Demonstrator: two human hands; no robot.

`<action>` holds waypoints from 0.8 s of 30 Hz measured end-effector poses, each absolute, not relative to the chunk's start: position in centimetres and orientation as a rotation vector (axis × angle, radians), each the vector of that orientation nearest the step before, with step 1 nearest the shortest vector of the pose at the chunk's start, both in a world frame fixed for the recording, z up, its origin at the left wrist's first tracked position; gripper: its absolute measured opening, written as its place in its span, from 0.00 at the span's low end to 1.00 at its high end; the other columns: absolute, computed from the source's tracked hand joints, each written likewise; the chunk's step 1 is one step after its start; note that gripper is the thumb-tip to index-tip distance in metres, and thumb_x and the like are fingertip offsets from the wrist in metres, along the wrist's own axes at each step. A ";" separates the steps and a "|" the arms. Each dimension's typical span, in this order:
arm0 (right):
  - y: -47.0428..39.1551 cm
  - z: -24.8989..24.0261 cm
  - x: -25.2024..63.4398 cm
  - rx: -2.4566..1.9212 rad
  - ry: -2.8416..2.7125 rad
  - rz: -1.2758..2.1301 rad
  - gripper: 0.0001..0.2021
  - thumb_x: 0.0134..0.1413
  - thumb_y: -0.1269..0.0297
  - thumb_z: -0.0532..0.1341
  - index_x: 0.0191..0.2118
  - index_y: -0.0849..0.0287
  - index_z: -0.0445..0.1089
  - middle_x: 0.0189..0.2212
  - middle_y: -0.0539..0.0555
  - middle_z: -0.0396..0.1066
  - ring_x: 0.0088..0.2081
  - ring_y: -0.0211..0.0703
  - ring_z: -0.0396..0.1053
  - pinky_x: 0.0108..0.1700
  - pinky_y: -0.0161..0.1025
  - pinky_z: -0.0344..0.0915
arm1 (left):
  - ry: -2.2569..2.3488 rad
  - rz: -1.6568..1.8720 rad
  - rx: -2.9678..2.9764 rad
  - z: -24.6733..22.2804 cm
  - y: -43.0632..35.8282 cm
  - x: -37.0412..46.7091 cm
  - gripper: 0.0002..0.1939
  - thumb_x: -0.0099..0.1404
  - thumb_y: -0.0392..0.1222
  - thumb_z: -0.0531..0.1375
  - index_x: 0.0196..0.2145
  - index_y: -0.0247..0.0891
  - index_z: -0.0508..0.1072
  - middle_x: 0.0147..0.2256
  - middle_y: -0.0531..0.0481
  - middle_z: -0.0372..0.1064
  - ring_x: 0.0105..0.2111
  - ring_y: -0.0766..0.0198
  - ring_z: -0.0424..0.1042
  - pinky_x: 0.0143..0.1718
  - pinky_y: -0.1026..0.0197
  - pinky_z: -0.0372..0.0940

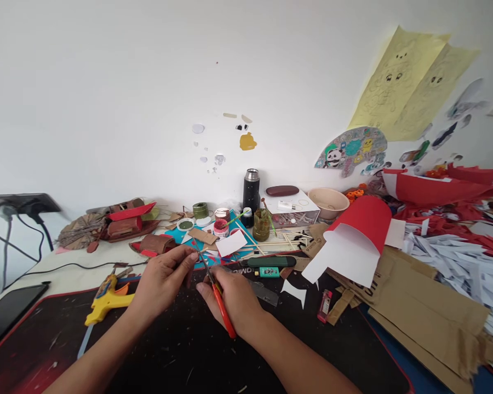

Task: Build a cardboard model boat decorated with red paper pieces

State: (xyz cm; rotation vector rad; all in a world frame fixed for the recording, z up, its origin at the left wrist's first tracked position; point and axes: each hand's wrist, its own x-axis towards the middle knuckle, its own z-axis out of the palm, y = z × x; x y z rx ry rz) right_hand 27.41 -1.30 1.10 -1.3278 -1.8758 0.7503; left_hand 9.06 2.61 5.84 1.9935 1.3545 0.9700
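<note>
My right hand (238, 298) grips red-handled scissors (222, 309), with their thin metal blades pointing up and away toward my left fingertips. My left hand (166, 276) is closed in a pinch beside the blade tips. Whatever sits between those fingers is too small to make out. Both hands are over the dark mat (181, 339). Just beyond them lie a piece of brown cardboard (202, 236) and a white paper piece (231, 243). A yellow glue gun (109, 301) rests left of my left forearm.
Right of my hands are a green-handled knife (271, 261), a teal lighter (269, 272), a pink lighter (324, 306) and white paper scraps (294, 293). Paint pots, a black flask (251, 190) and thin sticks stand or lie behind. Cardboard sheets (427, 306) and a red paper roll (361, 224) crowd the right.
</note>
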 end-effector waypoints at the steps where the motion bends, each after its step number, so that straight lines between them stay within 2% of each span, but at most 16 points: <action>1: -1.3 1.1 27.4 -1.322 -1.869 0.760 0.04 0.65 0.62 0.66 0.42 0.55 0.77 0.33 0.52 0.81 0.34 0.46 0.78 0.37 0.36 0.64 | 1.342 0.963 1.971 5.8 2.6 9.1 0.23 0.73 0.60 0.55 0.26 0.43 0.70 0.17 0.57 0.68 0.21 0.63 0.66 0.27 0.62 0.61; 4: -1.3 1.1 27.2 -1.353 -1.851 0.769 0.05 0.67 0.62 0.64 0.39 0.55 0.76 0.31 0.53 0.80 0.32 0.45 0.76 0.34 0.36 0.62 | 1.308 0.954 1.914 5.9 2.6 9.3 0.25 0.73 0.60 0.54 0.24 0.44 0.67 0.17 0.56 0.68 0.22 0.62 0.67 0.29 0.62 0.63; 9: -1.0 1.0 26.8 -1.397 -1.846 0.728 0.06 0.68 0.63 0.63 0.39 0.56 0.76 0.27 0.53 0.77 0.28 0.45 0.73 0.31 0.36 0.58 | 1.412 1.006 1.969 5.5 2.7 9.6 0.24 0.73 0.60 0.55 0.25 0.43 0.69 0.17 0.57 0.68 0.20 0.63 0.66 0.27 0.62 0.61; 13: -0.7 0.9 27.0 -1.357 -1.805 0.801 0.05 0.67 0.63 0.63 0.39 0.56 0.76 0.30 0.53 0.79 0.31 0.45 0.76 0.34 0.36 0.62 | 1.500 1.081 2.020 5.0 3.0 9.6 0.19 0.70 0.59 0.57 0.32 0.42 0.76 0.20 0.56 0.71 0.21 0.61 0.70 0.27 0.62 0.62; 16: -0.7 0.9 27.3 -1.321 -1.806 0.833 0.04 0.67 0.63 0.65 0.40 0.55 0.76 0.34 0.53 0.81 0.35 0.47 0.79 0.38 0.37 0.65 | 1.505 1.078 2.054 4.7 3.2 9.5 0.18 0.70 0.58 0.56 0.36 0.42 0.78 0.23 0.55 0.74 0.23 0.61 0.73 0.28 0.62 0.63; 24: -0.9 0.9 27.6 -1.303 -1.872 0.786 0.05 0.64 0.61 0.67 0.42 0.55 0.75 0.35 0.53 0.82 0.37 0.50 0.80 0.40 0.38 0.67 | 1.391 0.988 2.082 5.2 2.8 9.3 0.24 0.75 0.58 0.53 0.26 0.43 0.69 0.20 0.57 0.68 0.21 0.64 0.67 0.27 0.63 0.60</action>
